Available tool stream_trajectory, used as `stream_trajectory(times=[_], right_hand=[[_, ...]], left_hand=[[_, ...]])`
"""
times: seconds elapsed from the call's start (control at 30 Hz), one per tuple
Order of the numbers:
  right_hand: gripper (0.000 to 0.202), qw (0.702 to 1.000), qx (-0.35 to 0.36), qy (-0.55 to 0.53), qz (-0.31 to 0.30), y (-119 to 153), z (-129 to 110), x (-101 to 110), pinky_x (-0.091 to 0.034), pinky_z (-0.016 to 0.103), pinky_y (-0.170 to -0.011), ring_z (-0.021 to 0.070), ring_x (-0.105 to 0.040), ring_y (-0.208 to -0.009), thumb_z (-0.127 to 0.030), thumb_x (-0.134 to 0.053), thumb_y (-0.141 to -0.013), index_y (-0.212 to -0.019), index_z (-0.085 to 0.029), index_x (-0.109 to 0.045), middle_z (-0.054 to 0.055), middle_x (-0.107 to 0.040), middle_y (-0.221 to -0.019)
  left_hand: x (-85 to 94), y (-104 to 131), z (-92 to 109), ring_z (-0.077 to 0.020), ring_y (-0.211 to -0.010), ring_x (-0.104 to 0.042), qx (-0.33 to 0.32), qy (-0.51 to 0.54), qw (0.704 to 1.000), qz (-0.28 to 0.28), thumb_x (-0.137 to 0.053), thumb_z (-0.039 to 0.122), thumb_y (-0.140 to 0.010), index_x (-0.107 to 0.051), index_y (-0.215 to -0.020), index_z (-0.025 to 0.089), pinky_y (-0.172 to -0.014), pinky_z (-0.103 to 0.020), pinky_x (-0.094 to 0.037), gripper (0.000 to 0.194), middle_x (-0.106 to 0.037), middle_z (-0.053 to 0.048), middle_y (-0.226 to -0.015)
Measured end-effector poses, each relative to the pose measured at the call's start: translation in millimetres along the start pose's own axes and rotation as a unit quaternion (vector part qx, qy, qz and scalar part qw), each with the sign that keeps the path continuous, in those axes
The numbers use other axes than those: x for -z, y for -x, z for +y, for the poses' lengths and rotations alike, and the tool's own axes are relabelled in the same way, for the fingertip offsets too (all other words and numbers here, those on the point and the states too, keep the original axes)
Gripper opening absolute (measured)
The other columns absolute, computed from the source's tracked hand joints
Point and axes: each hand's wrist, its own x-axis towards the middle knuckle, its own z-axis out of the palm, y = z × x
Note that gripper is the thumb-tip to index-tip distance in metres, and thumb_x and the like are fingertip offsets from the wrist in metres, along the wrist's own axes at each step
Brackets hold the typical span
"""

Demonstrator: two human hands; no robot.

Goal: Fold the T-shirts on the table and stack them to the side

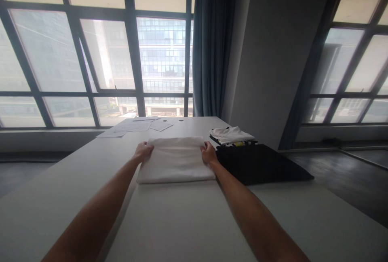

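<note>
2 bare forearms (97, 203), fingers (148, 147) of 2 hands (209, 155) holding 1 folded white cloth (177, 163)

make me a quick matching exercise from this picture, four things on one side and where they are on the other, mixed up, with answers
Things:
1. folded white cloth
2. black cloth
3. paper sheets
4. blue curtain

Places:
A. hanging beside a window
B. between the left hand and right hand
C. far end of the table, left side
D. on the table, right of the right hand

Pairs: 1-B, 2-D, 3-C, 4-A
</note>
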Motion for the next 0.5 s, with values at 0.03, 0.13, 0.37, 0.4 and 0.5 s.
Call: stream_trajectory(times=[0.03,0.13,0.37,0.4,0.5], right_hand=[[0.03,1.0,0.0,0.01,0.0,1,0,0,-0.045,0.026,-0.089,0.0208,-0.066,-0.105,-0.022,-0.052,-0.089,-0.116,-0.016,-0.063,0.011,-0.071,-0.113],[0.034,0.997,-0.016,0.066,-0.043,3,4,-1,-0.046,0.029,-0.09,0.0253,-0.066,-0.108,-0.022,-0.058,-0.084,-0.116,-0.013,-0.065,0.016,-0.071,-0.114],[0.031,0.997,0.005,-0.035,-0.069,4,-7,1,-0.047,0.028,-0.087,0.0238,-0.066,-0.102,-0.02,-0.065,-0.073,-0.103,-0.016,-0.071,0.011,-0.073,-0.108],[0.029,0.994,0.022,-0.074,-0.083,5,-13,2,-0.048,0.027,-0.085,0.0221,-0.067,-0.098,-0.02,-0.063,-0.074,-0.101,-0.016,-0.071,0.01,-0.074,-0.105],[0.029,0.98,0.041,-0.116,-0.155,10,-27,7,-0.049,0.025,-0.077,0.0198,-0.068,-0.089,-0.034,-0.056,-0.084,-0.096,-0.014,-0.073,0.007,-0.075,-0.094]], left_hand=[[0.3,1,-3,-0.0256,-0.09,-0.07,-0.002,-0.013,1.0,0.005,-0.066,0.027,-0.074,-0.068,-0.096,0.011,-0.067,-0.026,-0.048,0.027,-0.074,-0.014,-0.098],[-2.8,9,-14,-0.0289,-0.095,-0.069,-0.021,-0.096,0.995,-0.001,-0.07,0.03,-0.072,-0.07,-0.088,0.014,-0.074,-0.029,-0.047,0.023,-0.075,-0.015,-0.097],[-10.1,20,-29,-0.0247,-0.096,-0.069,-0.067,-0.138,0.988,0.019,-0.058,0.036,-0.084,-0.071,-0.097,0.017,-0.08,-0.027,-0.047,0.027,-0.075,-0.012,-0.103],[-9.8,21,-29,-0.0235,-0.094,-0.069,-0.07,-0.116,0.99,0.022,-0.056,0.036,-0.085,-0.071,-0.098,0.017,-0.08,-0.026,-0.047,0.027,-0.075,-0.011,-0.103],[-7.9,25,-28,-0.0215,-0.09,-0.069,-0.096,-0.058,0.993,0.022,-0.055,0.034,-0.083,-0.07,-0.097,0.017,-0.078,-0.025,-0.047,0.026,-0.075,-0.009,-0.098]])
